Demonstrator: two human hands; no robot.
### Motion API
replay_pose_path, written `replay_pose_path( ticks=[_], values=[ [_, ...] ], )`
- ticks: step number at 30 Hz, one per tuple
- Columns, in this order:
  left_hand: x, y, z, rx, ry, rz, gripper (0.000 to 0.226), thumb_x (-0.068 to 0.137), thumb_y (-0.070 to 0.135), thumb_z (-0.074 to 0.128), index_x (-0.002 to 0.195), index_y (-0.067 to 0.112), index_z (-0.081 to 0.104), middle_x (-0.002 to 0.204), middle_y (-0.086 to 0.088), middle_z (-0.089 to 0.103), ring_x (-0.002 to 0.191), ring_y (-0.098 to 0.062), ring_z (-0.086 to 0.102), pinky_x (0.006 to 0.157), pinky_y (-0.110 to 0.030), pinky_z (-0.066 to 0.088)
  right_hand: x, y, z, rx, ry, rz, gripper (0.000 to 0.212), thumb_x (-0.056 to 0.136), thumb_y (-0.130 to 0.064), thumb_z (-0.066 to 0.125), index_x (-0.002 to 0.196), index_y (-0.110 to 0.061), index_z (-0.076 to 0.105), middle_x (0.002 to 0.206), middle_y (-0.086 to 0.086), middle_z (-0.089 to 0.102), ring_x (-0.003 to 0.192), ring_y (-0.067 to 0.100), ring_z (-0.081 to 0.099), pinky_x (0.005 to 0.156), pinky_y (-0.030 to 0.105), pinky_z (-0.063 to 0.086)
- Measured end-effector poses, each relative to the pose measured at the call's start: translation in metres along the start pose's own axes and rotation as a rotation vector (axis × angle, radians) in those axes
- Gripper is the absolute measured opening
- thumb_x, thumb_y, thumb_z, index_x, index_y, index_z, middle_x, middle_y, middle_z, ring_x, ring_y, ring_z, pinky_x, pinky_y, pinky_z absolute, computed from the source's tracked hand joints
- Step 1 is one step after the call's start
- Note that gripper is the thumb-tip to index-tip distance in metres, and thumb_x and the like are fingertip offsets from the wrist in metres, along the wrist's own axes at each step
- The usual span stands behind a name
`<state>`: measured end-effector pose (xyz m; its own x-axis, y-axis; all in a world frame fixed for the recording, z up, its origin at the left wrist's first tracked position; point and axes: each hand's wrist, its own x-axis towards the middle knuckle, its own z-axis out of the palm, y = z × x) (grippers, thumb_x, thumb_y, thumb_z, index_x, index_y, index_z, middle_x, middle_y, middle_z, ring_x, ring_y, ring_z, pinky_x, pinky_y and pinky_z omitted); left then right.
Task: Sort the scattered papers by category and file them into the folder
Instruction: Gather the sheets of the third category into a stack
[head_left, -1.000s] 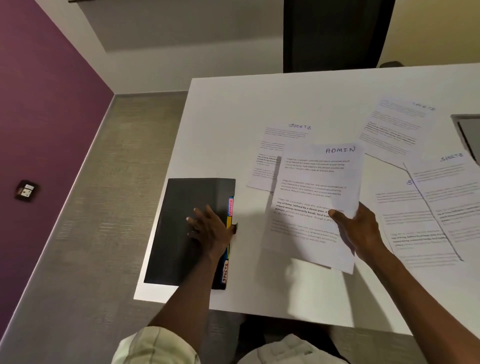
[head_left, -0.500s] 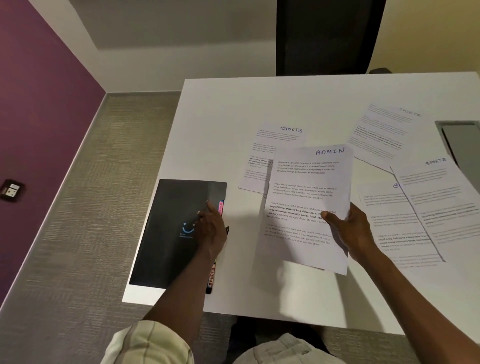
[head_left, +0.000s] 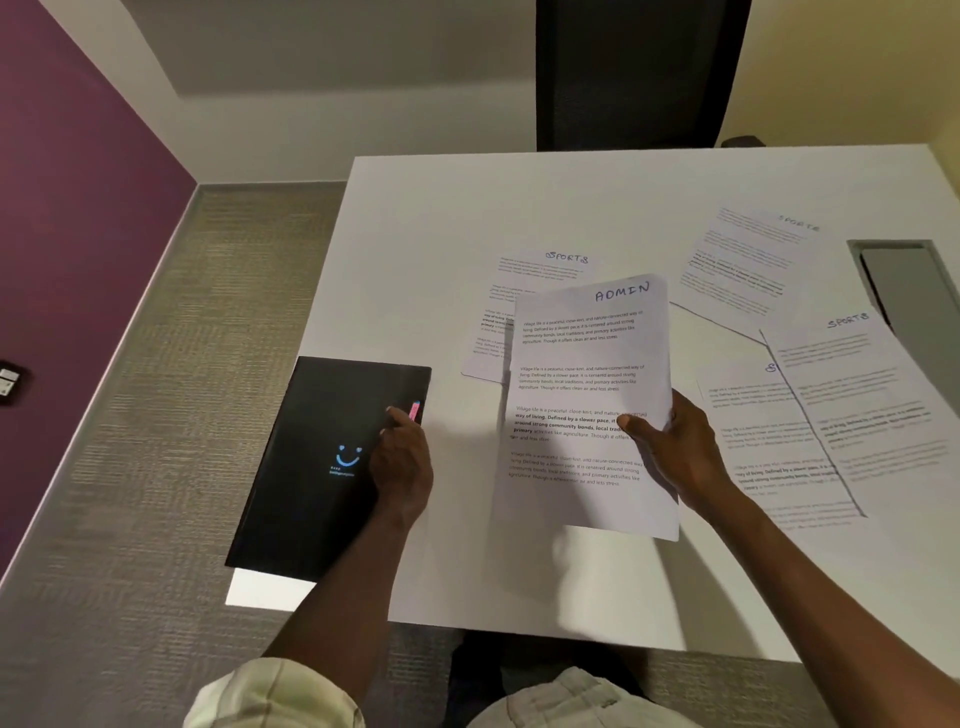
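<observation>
Now the left hand (head_left: 400, 462) has slid to the folder (head_left: 327, 462) tabs at 3 o'clock, fingertips touching; the right hand (head_left: 680, 457) pinches the ADMIN sheet (head_left: 582, 374), ready for filing.

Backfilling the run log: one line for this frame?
left hand: fingertips at pink tab on closed black folder | right hand: grips ADMIN sheet, lifted | SPORTS sheets on table: unfiled

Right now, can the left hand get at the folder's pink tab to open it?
Probably yes: the left hand already rests on the black folder, fingertips at the pink tab, nothing covering that edge.
</observation>
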<state>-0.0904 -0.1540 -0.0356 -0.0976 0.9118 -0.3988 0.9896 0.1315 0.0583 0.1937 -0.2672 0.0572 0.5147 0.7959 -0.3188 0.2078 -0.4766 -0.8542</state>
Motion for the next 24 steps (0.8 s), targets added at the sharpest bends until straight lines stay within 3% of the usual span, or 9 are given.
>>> replay_pose_path(
  ticks=[5, 7, 10, 12, 14, 18, 21, 24],
  values=[
    [-0.017, -0.01, -0.058, 0.137, 0.194, 0.134, 0.013, 0.092, 0.017, 0.065, 0.096, 0.006, 0.06, 0.078, -0.009, 0.065, 0.064, -0.019, 0.064, 0.052, -0.027, 0.048, 0.002, -0.024, 0.022, -0.015, 0.008, -0.068, 0.034, 0.083, -0.015, 0.072, 0.115, -0.015, 0.06, 0.102, -0.005, 0.064, 0.091, 0.017, 0.06, 0.075, 0.025, 0.043],
    [-0.012, -0.014, -0.079, 0.039, 0.204, 0.074, 0.011, 0.095, 0.015, 0.061, 0.103, 0.007, 0.061, 0.092, -0.009, 0.066, 0.079, -0.02, 0.067, 0.063, -0.027, 0.055, 0.001, -0.038, 0.035, -0.007, 0.028, -0.11, 0.026, 0.083, -0.016, 0.072, 0.106, -0.02, 0.059, 0.093, -0.009, 0.063, 0.086, 0.015, 0.06, 0.071, 0.023, 0.044],
    [-0.003, -0.021, -0.1, -0.138, 0.226, 0.015, 0.016, 0.087, 0.008, 0.065, 0.103, 0.009, 0.066, 0.101, -0.01, 0.068, 0.095, -0.03, 0.067, 0.074, -0.037, 0.056, -0.004, -0.061, 0.056, -0.016, 0.058, -0.197, 0.021, 0.086, -0.019, 0.069, 0.104, -0.018, 0.059, 0.09, -0.01, 0.063, 0.077, 0.008, 0.059, 0.058, 0.009, 0.039],
    [0.002, -0.026, -0.108, -0.193, 0.249, 0.027, 0.012, 0.081, 0.006, 0.064, 0.093, 0.01, 0.067, 0.091, -0.007, 0.066, 0.087, -0.029, 0.064, 0.067, -0.033, 0.049, -0.01, -0.075, 0.071, -0.023, 0.075, -0.234, 0.024, 0.088, -0.02, 0.064, 0.111, -0.015, 0.058, 0.097, -0.008, 0.063, 0.076, 0.003, 0.057, 0.054, 0.005, 0.036],
    [0.003, -0.028, -0.113, -0.248, 0.249, 0.044, 0.005, 0.079, 0.006, 0.063, 0.082, 0.01, 0.063, 0.079, -0.001, 0.061, 0.076, -0.024, 0.06, 0.06, -0.029, 0.041, -0.018, -0.089, 0.087, -0.021, 0.09, -0.276, 0.027, 0.092, -0.02, 0.061, 0.118, -0.013, 0.055, 0.106, -0.005, 0.064, 0.081, 0.01, 0.058, 0.058, 0.004, 0.038],
    [0.001, -0.026, -0.124, -0.317, 0.24, 0.081, 0.009, 0.075, 0.007, 0.063, 0.069, 0.008, 0.057, 0.066, 0.0, 0.058, 0.058, -0.016, 0.05, 0.046, -0.024, 0.028, -0.033, -0.105, 0.12, -0.05, 0.067, -0.345, 0.026, 0.096, -0.017, 0.055, 0.121, -0.014, 0.049, 0.12, 0.004, 0.065, 0.092, 0.017, 0.063, 0.068, 0.022, 0.05],
    [-0.003, -0.025, -0.13, -0.347, 0.229, 0.075, 0.016, 0.074, 0.007, 0.065, 0.064, 0.012, 0.053, 0.065, 0.001, 0.058, 0.056, -0.014, 0.048, 0.049, -0.025, 0.031, -0.045, -0.103, 0.142, -0.129, -0.018, -0.371, 0.02, 0.097, -0.017, 0.051, 0.116, -0.015, 0.047, 0.111, 0.004, 0.065, 0.082, 0.016, 0.062, 0.056, 0.016, 0.047],
    [-0.002, -0.029, -0.136, -0.378, 0.241, 0.073, 0.006, 0.073, 0.009, 0.069, 0.073, 0.01, 0.063, 0.073, -0.003, 0.064, 0.061, -0.016, 0.052, 0.056, -0.028, 0.043, -0.057, -0.092, 0.163, -0.158, -0.116, -0.468, 0.016, 0.098, -0.021, 0.048, 0.112, -0.014, 0.044, 0.098, -0.001, 0.06, 0.072, 0.011, 0.062, 0.047, 0.014, 0.047]
  ],
)
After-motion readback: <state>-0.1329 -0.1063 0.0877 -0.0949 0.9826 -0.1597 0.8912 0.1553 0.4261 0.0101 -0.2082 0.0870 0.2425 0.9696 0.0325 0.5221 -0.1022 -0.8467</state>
